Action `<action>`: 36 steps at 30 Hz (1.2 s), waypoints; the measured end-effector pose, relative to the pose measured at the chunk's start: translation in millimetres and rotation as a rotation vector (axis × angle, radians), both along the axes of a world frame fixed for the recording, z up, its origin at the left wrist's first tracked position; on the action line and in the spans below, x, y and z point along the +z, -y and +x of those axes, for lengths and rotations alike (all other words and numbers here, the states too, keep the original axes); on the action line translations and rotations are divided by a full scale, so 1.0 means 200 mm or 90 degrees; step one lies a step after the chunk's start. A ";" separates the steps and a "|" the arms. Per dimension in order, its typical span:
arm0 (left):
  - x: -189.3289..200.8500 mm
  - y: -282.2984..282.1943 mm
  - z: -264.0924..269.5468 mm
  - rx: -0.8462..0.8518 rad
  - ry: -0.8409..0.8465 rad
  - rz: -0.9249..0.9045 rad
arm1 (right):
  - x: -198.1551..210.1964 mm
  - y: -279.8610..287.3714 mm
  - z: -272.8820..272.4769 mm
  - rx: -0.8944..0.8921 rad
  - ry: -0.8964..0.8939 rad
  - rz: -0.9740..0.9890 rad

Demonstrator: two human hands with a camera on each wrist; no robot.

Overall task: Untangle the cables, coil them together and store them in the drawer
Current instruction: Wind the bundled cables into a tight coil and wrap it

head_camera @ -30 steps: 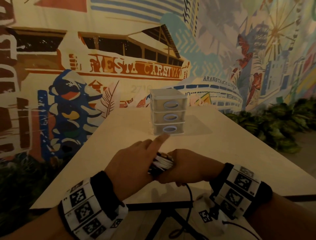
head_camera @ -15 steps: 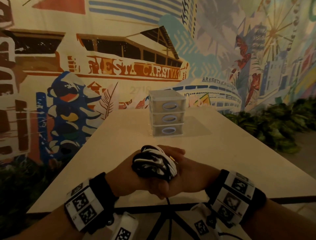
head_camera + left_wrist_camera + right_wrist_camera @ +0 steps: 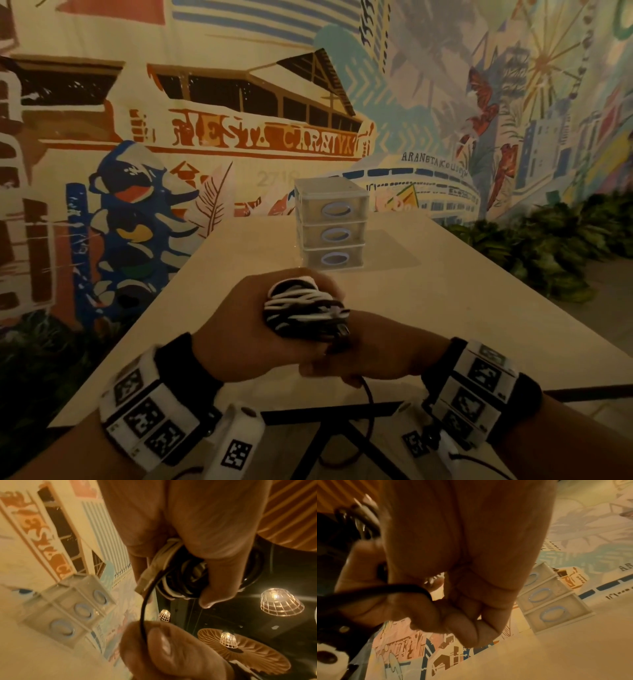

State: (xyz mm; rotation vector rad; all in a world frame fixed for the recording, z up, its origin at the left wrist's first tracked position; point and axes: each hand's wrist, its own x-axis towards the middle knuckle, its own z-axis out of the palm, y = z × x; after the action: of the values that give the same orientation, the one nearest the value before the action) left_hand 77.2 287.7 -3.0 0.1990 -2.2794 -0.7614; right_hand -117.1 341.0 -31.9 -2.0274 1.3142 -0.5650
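A bundle of black and white cables (image 3: 303, 310) (image 3: 180, 580) is wound around my left hand (image 3: 246, 329), whose fingers curl round the coil above the near part of the table. My right hand (image 3: 359, 356) sits just right of it and pinches the loose black cable end (image 3: 143, 616) (image 3: 388, 588) between thumb and fingers. That black cable (image 3: 368, 397) trails down past the table edge. A white cable's plug (image 3: 145, 580) sticks out of the coil. The small three-drawer unit (image 3: 332, 226) (image 3: 556, 599) stands further back on the table, all drawers closed.
The beige table (image 3: 462, 308) runs back to a painted mural wall (image 3: 239, 137). Green plants (image 3: 555, 246) line the floor on the right. Black table legs (image 3: 342, 431) show below the near edge.
My left hand has rolled over, bringing the wound coil on top. Its pointing finger is now folded in. The right hand stays at the coil's right with the black cable end.
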 end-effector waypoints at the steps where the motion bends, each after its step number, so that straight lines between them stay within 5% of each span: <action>1: 0.01 0.02 0.02 0.015 0.007 -0.006 | -0.01 0.01 -0.02 -0.017 0.022 0.012; 11: -0.10 0.15 0.04 0.216 0.232 -0.382 | -0.03 0.06 -0.04 -0.097 0.138 0.071; 18: -0.15 0.16 0.02 0.291 0.270 -0.417 | -0.03 0.05 -0.08 -0.128 0.179 0.120; 21: -0.16 0.15 0.00 0.293 0.287 -0.442 | -0.01 0.06 -0.09 -0.113 0.228 0.231; 24: -0.16 0.11 -0.01 0.303 0.346 -0.456 | 0.04 0.06 -0.09 -0.109 0.153 0.318; 28: -0.14 0.04 -0.03 0.324 0.464 -0.424 | 0.12 0.05 -0.04 -0.090 -0.043 0.251; 36: -0.17 -0.02 -0.11 0.330 0.513 -0.422 | 0.08 0.07 0.11 -0.088 -0.089 0.268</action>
State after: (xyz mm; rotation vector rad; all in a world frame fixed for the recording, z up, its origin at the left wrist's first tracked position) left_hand 55.5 292.1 -37.2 0.8509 -2.8674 0.4449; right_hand -94.7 326.3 -15.7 -1.6615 1.5188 -0.1849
